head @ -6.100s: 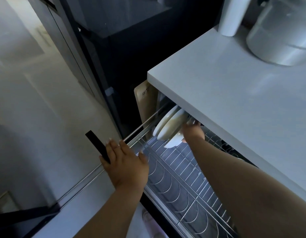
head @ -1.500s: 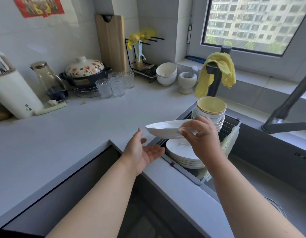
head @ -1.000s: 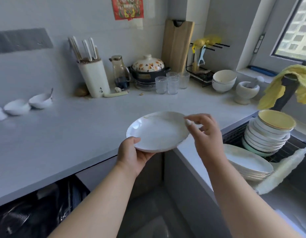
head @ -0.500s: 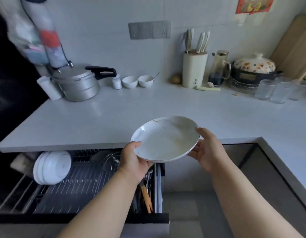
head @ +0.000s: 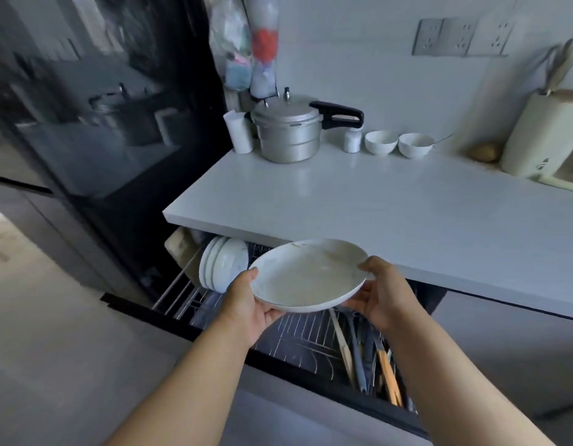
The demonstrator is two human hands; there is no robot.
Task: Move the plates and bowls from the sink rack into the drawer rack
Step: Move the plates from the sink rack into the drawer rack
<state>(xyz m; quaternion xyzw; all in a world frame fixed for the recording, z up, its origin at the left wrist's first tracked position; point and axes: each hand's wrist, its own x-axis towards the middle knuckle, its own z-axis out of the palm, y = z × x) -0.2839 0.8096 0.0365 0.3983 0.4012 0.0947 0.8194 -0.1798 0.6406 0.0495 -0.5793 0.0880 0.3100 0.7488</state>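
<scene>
- A white plate (head: 307, 275) is showing faint yellowish smears.
- White plates (head: 223, 263) are standing in a silvery wire rack (head: 298, 333).
- A silver-grey pot (head: 286, 132) is wearing a black handle.
- Two white bowls (head: 397, 144) are sitting on a pale grey counter (head: 359, 201).

A home kitchen, seen from above a pulled-out dish drawer.

A long white countertop (head: 391, 201) runs along a pale wall that carries a row of grey wall sockets (head: 460, 37). On it stand a silver metal pressure cooker with a black handle (head: 288, 130), two small white round bowls (head: 397, 145) side by side, and a cream knife block (head: 536, 136) with handles sticking out of its top. Under the counter an open drawer holds a wire drawer rack (head: 298, 333) with white plates standing on edge (head: 222, 263) at its left end and cooking utensils (head: 372, 358) lying at its right. A tall glossy black appliance front (head: 101, 101) stands left of the counter.
</scene>
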